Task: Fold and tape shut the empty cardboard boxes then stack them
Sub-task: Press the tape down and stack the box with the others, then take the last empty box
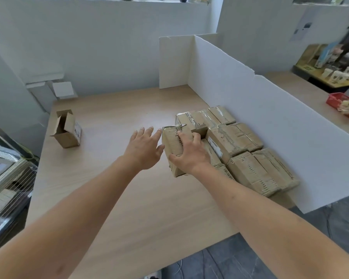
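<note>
A taped brown cardboard box (172, 144) lies at the left edge of a group of several taped boxes (244, 152) along the white divider. My right hand (189, 154) lies on top of this box, thumb on its near side and fingers curled over the top. My left hand (145, 148) hovers flat with straight fingers just left of the box, fingertips near its upper left corner. An open, untaped box (67, 128) stands upright at the table's far left with its flaps raised.
The wooden table (113, 188) is bounded on the right by a white corrugated divider (250, 109). White folded cartons (63, 89) sit at the back left. A metal rack (6, 188) stands off the left edge. A red basket (338, 101) rests on the neighbouring counter.
</note>
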